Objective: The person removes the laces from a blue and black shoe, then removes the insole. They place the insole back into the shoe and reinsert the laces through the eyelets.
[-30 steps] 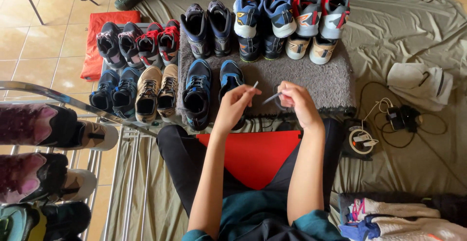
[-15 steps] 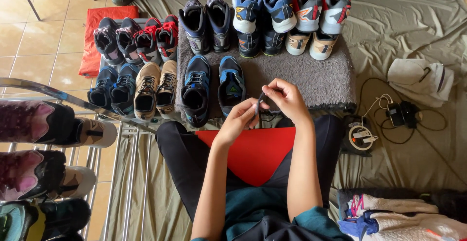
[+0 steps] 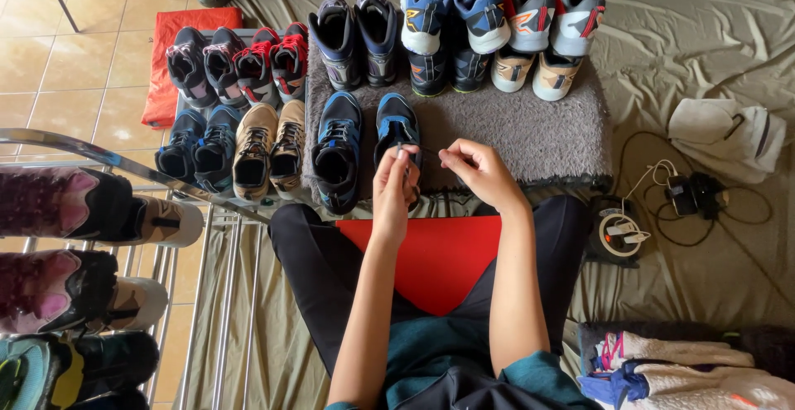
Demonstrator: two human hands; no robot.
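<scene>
Lacing step in hand, by the look of it. Left hand [image 3: 396,180] pinches a lace end over the blue-and-black sneaker [image 3: 397,131] on the grey mat [image 3: 530,132]. Right hand [image 3: 482,171] pinches the other thin end just beside. Next likely needs threading an eyelet.

Open grey mat [image 3: 530,141] is lying to the right of the right hand [image 3: 479,171], giving free passage there. Straight ahead, a stacked row of shoes [image 3: 489,25] is blocking the far edge. The blue shoe [image 3: 396,128] is sitting under the left hand [image 3: 396,185], with its mate [image 3: 338,149] closing off the left. Cables and a charger [image 3: 662,203], possibly tangled, are cluttering the sheet beyond the mat.
</scene>
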